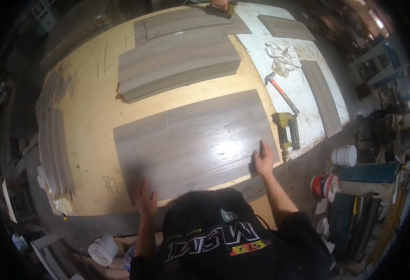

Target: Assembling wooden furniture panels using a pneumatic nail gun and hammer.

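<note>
A grey wood-grain panel (pixel 195 140) lies flat on the table in front of me, light glaring off its right part. At its near left corner is my left hand (pixel 145 200), fingers apart and resting at the edge. My right hand (pixel 264 161) is at the near right part of the panel, with thumb and fingers spread, gripping nothing that I can see. Just right of the panel lies a yellowish nail gun (pixel 285 128). Beyond the nail gun is a claw hammer (pixel 284 93) with a red and black handle.
Behind the panel sits a stack of similar boards (pixel 177 65). Another person's hand (pixel 221 3) holds a second nail gun (pixel 220 10) at the far edge. Narrow strips (pixel 55 149) line the left side. Crumpled white cloth (pixel 283 58) lies at right; buckets (pixel 344 156) stand beside the table.
</note>
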`<state>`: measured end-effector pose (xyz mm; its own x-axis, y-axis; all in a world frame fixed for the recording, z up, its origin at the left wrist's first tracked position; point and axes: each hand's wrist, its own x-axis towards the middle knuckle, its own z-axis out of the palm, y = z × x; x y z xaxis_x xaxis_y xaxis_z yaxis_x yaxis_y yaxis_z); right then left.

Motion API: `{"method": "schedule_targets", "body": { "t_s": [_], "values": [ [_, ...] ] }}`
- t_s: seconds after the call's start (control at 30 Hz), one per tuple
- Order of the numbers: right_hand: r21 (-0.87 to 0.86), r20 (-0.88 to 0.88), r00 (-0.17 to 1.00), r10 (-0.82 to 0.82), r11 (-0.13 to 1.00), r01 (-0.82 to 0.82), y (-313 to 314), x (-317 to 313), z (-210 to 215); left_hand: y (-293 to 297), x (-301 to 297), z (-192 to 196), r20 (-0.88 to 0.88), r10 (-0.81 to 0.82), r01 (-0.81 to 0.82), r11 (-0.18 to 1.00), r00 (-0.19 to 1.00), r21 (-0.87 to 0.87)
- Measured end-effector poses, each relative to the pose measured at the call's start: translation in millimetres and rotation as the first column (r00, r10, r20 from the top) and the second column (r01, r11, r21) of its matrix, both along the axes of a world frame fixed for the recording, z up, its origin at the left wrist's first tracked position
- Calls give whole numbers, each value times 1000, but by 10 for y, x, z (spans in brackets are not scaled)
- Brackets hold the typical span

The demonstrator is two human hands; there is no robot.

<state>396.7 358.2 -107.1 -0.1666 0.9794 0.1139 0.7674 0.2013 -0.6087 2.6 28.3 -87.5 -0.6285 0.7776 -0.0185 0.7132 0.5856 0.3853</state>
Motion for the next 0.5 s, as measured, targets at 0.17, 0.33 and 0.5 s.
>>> {"method": "schedule_targets", "body": {
  "t_s": [0.17,0.33,0.5],
  "values": [
    [-100,-110,981,-161,984,150,-183,10,65,-63,-3,-164,126,40,-51,995,991,84],
    [-378,-164,959,-232,913,156,54,24,815,-306,-353,-114,296,25,-82,980,955,181],
    [-237,-383,913,-142,970,51,431,4,1599,322,-628,1202,471,139,-323,885,871,335]
  ]
}}
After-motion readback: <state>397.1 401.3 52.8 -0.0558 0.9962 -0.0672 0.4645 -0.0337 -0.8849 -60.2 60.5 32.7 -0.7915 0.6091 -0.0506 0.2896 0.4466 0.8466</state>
